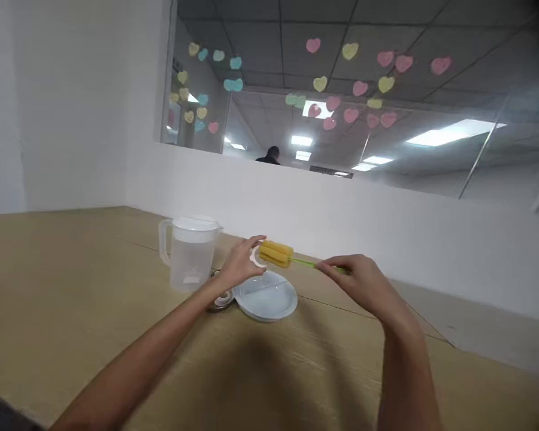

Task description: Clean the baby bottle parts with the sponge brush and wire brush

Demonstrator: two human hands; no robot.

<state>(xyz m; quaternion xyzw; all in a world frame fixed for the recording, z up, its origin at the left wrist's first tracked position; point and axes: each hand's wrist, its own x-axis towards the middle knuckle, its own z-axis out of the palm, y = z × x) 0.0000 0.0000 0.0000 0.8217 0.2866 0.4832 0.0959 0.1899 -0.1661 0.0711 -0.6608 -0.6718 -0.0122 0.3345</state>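
My left hand (241, 262) is closed round a small white ring-shaped piece (253, 257), perhaps the rim of a cup; the fingers hide most of it. Against its opening rests the yellow sponge head of a bottle brush (276, 254); I cannot tell how far inside the tip is. Pinched in my right hand (362, 276) is the brush's thin green handle, held nearly level. Both hands are raised above a white plastic basin (272, 308), which seems to hold clear water. Partly behind my left wrist lies a round dark-rimmed dish (222, 301) with small white pieces.
A translucent lidded pitcher (191, 260) stands left of the basin, its handle to the left. The wooden table (85, 287) meets a white wall (323, 212). Above is a window (287, 78) with heart-shaped notes; a person's head (273, 153) shows behind the glass.
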